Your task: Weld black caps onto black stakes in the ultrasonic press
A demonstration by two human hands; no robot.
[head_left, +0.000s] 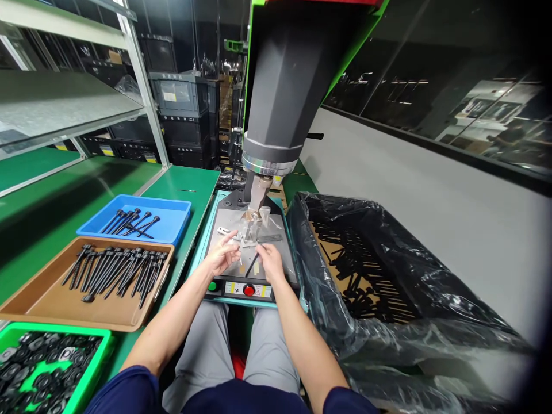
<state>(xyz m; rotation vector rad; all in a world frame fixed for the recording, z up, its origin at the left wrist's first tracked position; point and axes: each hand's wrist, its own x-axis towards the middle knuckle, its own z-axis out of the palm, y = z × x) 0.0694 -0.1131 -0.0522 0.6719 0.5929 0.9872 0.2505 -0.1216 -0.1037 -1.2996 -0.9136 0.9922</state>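
My right hand (271, 262) is closed on a thin black rod (252, 266), which slants down and to the left over the machine's metal base plate (218, 265). To the left of it, my left hand (223, 255) has its fingers spread, and I make out nothing held in them. Just beyond both hands sits a small metal fixture (251, 230) bolted to the plate. The tapered metal tool (259, 192) of a large press-like machine (280, 98) comes down over this fixture. Whether a part lies in the fixture is too small to tell.
Left are a blue tray (181, 221) and a brown tray (30, 296) of black rods with round heads, plus a green tray (106, 342) of black round parts. Right stands a bin lined with black plastic (431, 276), holding black rods. A red button (249, 291) is on the front panel.
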